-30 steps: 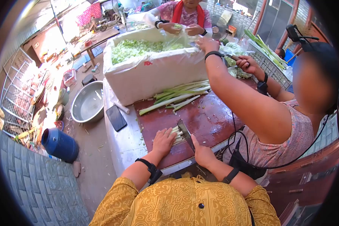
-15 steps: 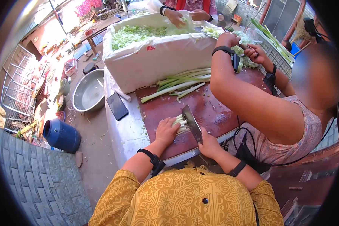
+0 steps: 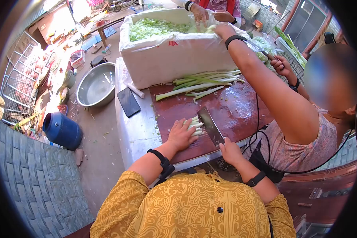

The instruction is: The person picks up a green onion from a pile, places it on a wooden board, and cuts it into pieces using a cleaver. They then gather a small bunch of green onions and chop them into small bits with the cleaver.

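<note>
On the reddish-brown board (image 3: 170,107), my left hand (image 3: 181,135) presses down on a bunch of white scallion stalks (image 3: 196,125), its fingers laid over them. My right hand (image 3: 231,152) is wrapped round the handle of a cleaver (image 3: 211,126). The broad blade stands just right of the stalks' ends, and a small gap shows between them. Longer green scallions (image 3: 202,84) lie across the back of the board, against the white box. A black phone (image 3: 128,102) rests on the table cover left of the board.
A white foam box (image 3: 178,55) full of chopped greens stands behind the board. At the right a co-worker's arm (image 3: 265,87) reaches over it, the other hand on a knife. Another person's hands are at the box's back. A metal basin (image 3: 96,85) and blue barrel (image 3: 62,131) stand left.
The cleaver has moved from over the stalks to beside their right ends. The co-worker's near hand has moved left to the box. The whole view has shifted slightly.
</note>
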Demonstrator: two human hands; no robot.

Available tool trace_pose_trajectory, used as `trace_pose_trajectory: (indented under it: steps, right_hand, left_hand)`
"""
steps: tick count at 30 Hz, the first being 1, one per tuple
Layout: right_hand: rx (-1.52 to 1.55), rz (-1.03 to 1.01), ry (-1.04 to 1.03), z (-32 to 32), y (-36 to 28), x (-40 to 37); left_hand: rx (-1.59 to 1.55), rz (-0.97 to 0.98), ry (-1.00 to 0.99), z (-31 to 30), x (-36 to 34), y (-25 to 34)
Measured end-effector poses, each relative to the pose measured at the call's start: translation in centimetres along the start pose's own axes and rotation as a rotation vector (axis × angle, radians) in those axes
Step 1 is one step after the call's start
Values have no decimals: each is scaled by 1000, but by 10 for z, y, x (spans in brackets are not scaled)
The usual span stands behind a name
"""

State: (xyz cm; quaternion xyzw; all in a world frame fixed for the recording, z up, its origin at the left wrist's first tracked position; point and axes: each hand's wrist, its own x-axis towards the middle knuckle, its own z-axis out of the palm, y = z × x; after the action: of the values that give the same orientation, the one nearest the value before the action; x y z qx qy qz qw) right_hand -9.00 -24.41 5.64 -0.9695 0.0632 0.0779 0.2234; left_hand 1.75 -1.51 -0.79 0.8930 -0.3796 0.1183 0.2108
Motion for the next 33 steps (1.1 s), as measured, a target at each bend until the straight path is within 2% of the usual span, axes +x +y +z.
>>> trace_pose_trajectory:
  steps: [2, 5, 10, 14, 17, 23, 25, 33]
  right_hand:
    - [-24, -6, -21, -6, -6, 2]
    - [-57, -17, -2, -9, -9, 6]
    - [-139, -23, -37, -20, -28, 3]
    - [-201, -42, -53, -16, -38, 0]
    - [-212, -42, -56, -12, -44, -7]
    - [-203, -95, 5, 4, -34, -15]
    - [-168, -50, 4, 2, -36, -19]
    - [132, -90, 11, 10, 3, -23]
  left_hand:
    - [1, -12, -102, -7, 2, 0]
    - [53, 0, -148, -10, 7, -1]
    - [89, 21, -154, -12, 15, -9]
    - [4, -7, -166, -10, 15, -15]
    - [-85, -43, -141, 3, 10, -21]
    - [-99, 19, -9, 13, 7, -28]
    - [-132, 40, 23, 11, 6, -28]
    - [-128, 51, 74, 10, 7, -25]
